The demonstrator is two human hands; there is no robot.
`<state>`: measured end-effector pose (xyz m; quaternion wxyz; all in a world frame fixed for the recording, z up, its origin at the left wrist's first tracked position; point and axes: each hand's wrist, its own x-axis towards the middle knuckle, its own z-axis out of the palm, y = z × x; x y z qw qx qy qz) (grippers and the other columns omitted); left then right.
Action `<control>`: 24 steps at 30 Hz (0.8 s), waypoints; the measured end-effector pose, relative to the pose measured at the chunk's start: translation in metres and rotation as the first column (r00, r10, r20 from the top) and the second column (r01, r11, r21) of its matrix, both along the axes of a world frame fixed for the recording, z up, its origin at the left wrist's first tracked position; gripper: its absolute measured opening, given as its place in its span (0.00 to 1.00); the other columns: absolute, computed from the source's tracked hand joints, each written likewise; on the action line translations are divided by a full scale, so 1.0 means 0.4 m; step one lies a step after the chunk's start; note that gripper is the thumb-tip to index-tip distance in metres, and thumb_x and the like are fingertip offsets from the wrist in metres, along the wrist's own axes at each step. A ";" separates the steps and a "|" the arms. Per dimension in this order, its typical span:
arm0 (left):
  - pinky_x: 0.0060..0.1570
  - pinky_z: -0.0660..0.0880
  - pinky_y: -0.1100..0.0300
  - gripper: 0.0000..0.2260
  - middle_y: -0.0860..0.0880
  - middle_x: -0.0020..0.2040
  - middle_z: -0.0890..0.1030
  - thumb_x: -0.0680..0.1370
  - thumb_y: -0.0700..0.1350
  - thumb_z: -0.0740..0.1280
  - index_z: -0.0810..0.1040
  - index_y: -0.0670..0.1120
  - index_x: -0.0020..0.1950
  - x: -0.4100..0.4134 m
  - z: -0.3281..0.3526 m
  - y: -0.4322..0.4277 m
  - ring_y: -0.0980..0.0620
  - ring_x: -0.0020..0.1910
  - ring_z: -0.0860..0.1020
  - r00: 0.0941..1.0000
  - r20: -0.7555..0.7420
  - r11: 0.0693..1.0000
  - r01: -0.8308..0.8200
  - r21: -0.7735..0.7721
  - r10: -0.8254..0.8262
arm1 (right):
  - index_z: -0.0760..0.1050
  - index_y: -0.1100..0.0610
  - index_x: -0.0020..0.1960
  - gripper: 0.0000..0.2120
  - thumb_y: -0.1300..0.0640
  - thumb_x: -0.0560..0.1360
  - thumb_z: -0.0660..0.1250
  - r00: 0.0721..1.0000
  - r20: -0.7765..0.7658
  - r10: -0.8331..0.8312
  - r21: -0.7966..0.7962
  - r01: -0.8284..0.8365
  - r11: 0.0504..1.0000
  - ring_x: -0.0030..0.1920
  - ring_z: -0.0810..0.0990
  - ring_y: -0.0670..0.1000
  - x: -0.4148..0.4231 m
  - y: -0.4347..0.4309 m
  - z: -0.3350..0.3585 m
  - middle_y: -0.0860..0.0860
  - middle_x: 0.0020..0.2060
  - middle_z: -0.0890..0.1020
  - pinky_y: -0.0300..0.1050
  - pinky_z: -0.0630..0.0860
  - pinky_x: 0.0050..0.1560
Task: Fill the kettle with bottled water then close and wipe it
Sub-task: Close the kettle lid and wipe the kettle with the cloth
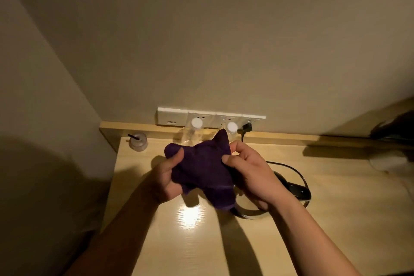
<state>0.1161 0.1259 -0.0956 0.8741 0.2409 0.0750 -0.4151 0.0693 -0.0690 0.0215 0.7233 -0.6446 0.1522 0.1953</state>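
Note:
A dark purple cloth [201,168] hangs bunched above the wooden desk [313,231], held from both sides. My left hand [167,179] grips its left edge and my right hand [251,172] grips its right edge. The kettle [293,190] sits behind and below my right hand; only its black handle and part of its shiny rim show. Two clear water bottles with white caps, one on the left [194,130] and one on the right [232,127], stand at the back of the desk, partly hidden by the cloth.
A row of white wall sockets [210,116] runs above the desk's back ledge, with a black plug [247,127] and cord in the right one. A small clear cup with a black straw [138,141] stands at the back left. Walls close the corner on the left.

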 end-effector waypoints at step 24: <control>0.72 0.71 0.44 0.27 0.41 0.60 0.85 0.72 0.65 0.70 0.85 0.44 0.59 0.076 -0.020 -0.457 0.41 0.63 0.82 0.792 0.167 0.718 0.414 0.560 -0.587 | 0.61 0.47 0.80 0.41 0.42 0.73 0.76 0.827 0.019 0.562 -0.923 -0.201 0.327 0.78 0.64 0.44 -0.213 -0.399 -0.137 0.43 0.79 0.66 0.41 0.62 0.76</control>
